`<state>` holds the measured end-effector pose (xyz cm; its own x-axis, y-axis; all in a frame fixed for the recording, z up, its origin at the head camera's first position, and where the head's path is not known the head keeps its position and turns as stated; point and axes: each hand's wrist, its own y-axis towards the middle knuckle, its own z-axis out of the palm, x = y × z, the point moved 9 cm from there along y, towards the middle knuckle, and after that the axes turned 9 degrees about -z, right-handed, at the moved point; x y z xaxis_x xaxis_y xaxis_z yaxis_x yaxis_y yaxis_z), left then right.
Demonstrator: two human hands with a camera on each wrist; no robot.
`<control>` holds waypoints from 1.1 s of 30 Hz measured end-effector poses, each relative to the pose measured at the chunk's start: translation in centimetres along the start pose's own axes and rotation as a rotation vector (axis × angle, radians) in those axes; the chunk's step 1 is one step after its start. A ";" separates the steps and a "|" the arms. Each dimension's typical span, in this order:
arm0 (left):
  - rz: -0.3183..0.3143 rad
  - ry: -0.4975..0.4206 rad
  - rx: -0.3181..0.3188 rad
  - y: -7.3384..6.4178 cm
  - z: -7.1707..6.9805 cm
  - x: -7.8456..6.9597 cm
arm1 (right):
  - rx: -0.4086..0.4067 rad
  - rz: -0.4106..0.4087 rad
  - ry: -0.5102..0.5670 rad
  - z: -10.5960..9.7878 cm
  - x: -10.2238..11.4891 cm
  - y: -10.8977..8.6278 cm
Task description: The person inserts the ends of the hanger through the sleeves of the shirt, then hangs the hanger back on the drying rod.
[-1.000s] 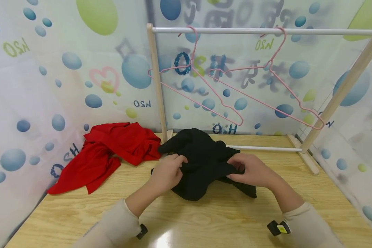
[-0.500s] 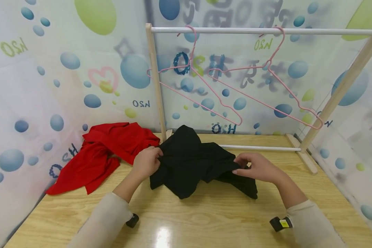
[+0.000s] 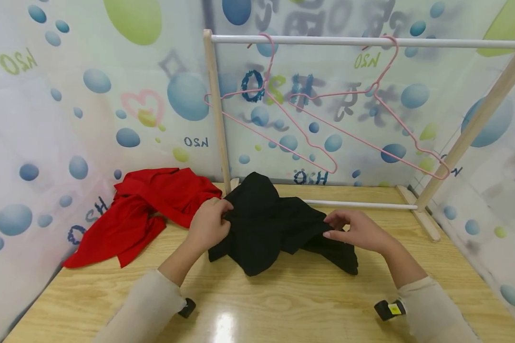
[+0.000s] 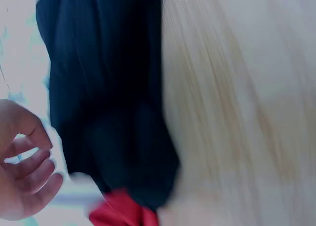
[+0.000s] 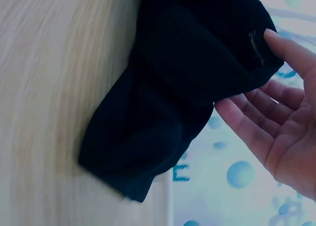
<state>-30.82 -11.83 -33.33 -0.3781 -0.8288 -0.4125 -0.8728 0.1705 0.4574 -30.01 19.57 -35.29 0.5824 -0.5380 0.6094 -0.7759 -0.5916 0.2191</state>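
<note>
A bunched black garment (image 3: 257, 224) lies on the table between my hands. My left hand (image 3: 209, 223) is at its left edge in the head view; the left wrist view shows that hand (image 4: 24, 162) with loosely bent fingers and a gap between them and the black cloth (image 4: 103, 88). My right hand (image 3: 354, 230) pinches the garment's right part. In the right wrist view, the thumb of this hand (image 5: 281, 132) lies on the black cloth (image 5: 173, 78) near a small pale stitched mark, with the other fingers underneath.
A crumpled red garment (image 3: 154, 200) lies at the left, close to the black one. Behind stands a rack with a white top rail (image 3: 326, 41) and wooden posts. Two pink hangers (image 3: 283, 112) hang from the rail. The wooden tabletop (image 3: 283, 305) extends in front.
My left hand has moved from over the black garment to its left edge, then slightly back right. The garment is spread wider. My right hand has shifted slightly right, still pinching it.
</note>
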 end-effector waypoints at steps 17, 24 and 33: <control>0.041 0.110 0.148 -1.2 4.7 -9.3 | -0.130 -0.170 -0.116 -1.2 5.8 3.6; 0.075 0.139 0.011 -0.3 2.8 -8.6 | -0.110 -0.167 -0.210 -1.0 5.6 3.5; 0.110 0.097 -0.175 0.2 -0.9 -8.1 | -0.092 -0.113 -0.272 -0.6 4.2 3.0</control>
<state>-27.70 -5.61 -29.15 -0.4290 -0.8591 -0.2791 -0.7580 0.1742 0.6286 -30.04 15.89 -31.57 0.7002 -0.6205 0.3532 -0.7140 -0.6065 0.3499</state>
